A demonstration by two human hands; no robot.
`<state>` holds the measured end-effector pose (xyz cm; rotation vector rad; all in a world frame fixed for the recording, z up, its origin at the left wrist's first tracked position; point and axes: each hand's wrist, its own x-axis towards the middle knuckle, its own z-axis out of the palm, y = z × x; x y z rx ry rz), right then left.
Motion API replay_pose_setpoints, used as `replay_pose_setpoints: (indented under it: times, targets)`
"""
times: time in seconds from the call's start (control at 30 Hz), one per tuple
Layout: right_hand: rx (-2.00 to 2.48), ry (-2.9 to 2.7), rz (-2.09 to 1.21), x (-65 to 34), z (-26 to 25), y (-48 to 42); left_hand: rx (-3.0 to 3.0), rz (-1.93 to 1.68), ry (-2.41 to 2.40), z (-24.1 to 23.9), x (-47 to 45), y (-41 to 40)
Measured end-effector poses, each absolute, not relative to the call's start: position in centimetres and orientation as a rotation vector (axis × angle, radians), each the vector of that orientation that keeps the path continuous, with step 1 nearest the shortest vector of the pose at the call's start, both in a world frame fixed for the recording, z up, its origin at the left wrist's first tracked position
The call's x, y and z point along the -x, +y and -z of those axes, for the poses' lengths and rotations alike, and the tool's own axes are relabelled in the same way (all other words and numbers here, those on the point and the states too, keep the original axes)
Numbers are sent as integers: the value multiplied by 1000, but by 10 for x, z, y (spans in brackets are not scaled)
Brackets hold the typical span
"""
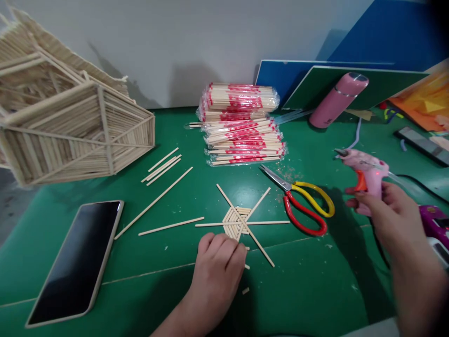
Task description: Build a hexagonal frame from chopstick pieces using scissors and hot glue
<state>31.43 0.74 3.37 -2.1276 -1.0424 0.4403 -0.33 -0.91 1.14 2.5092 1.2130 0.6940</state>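
Note:
My left hand [218, 264] rests curled on the green table, its fingertips pressed together at the near edge of a small woven piece of wooden sticks [238, 222]. What the fingers pinch is hidden. Three long sticks cross over that piece like spokes. My right hand [389, 217] grips a pink hot glue gun [366, 175] off to the right, its nozzle pointing left, well away from the woven piece.
Red-and-yellow scissors [301, 201] lie between the hands. Packs of wrapped chopsticks [242, 124] are stacked behind. A large stick-built structure [70, 121] stands far left, a phone [79, 257] near left, loose sticks [163, 166] mid-table, a pink flask [336, 100] at the back.

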Motion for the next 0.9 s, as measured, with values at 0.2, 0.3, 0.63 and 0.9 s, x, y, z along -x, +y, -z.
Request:
replay_pose_setpoints:
  times: [0.2, 0.3, 0.63, 0.9]
  targets:
    - [1801, -824, -1013, -279, -42, -19, -2464, -684, 1208, -4, 2, -11]
    - [1733, -1144, -1305, -259, -43, -33, -2439, -683, 1228, -7, 1, -11]
    - [1669, -1499, -1310, -237, -32, -63, -2536, -765, 1187, -9, 2, -14]
    - [1771, -1524, -1300, -232, -29, -71, -2595, -735, 1162, -4, 3, -15]
